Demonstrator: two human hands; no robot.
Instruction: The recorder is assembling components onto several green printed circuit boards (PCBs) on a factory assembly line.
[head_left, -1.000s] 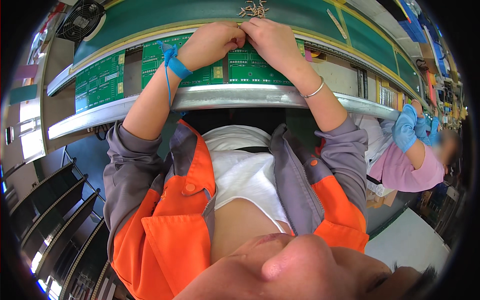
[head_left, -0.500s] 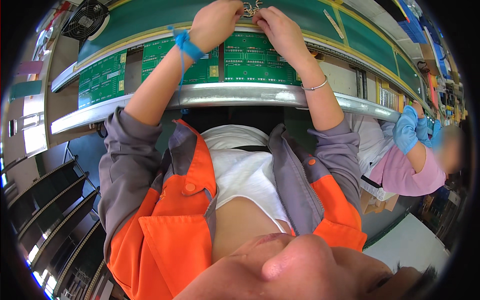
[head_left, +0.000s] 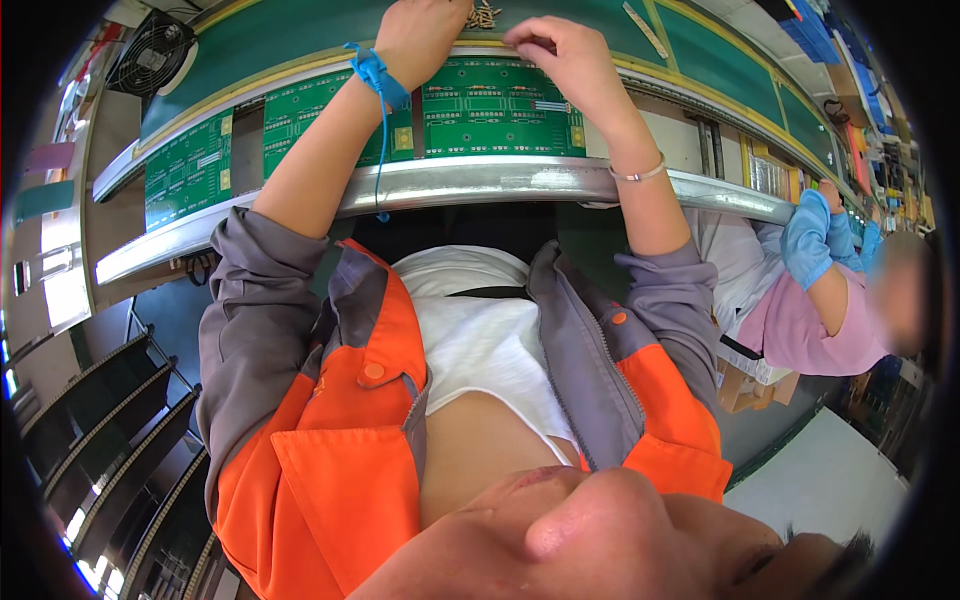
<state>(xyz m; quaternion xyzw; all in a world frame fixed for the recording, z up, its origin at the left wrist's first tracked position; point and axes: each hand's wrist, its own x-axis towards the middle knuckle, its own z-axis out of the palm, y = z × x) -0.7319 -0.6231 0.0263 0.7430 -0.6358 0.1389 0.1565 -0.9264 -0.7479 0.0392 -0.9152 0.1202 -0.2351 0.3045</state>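
Observation:
My left hand [head_left: 420,38], with a blue strap round its wrist, is at the far side of the rails beside a small pile of tan, thin parts [head_left: 483,15]. Its fingers are bent together near the pile and partly cut off by the upper edge; what they hold is hidden. To the right of the pile is my right hand [head_left: 565,52], its thumb and fingers drawn together above the far edge of a green circuit board [head_left: 500,125]. Anything in that pinch is too small to make out. Rows of small components sit on this board.
Two more circuit boards [head_left: 325,115] lie leftward between the metal rails [head_left: 470,182]. A black fan [head_left: 152,52] stands at far left on the green bench mat [head_left: 255,45]. A pale strip [head_left: 645,30] lies at far right. A co-worker in blue sleeves [head_left: 808,240] sits to the right.
My hands have moved apart; the right has come away from the pile, toward the board's far edge. The pile shows more openly. The whole view has shifted slightly.

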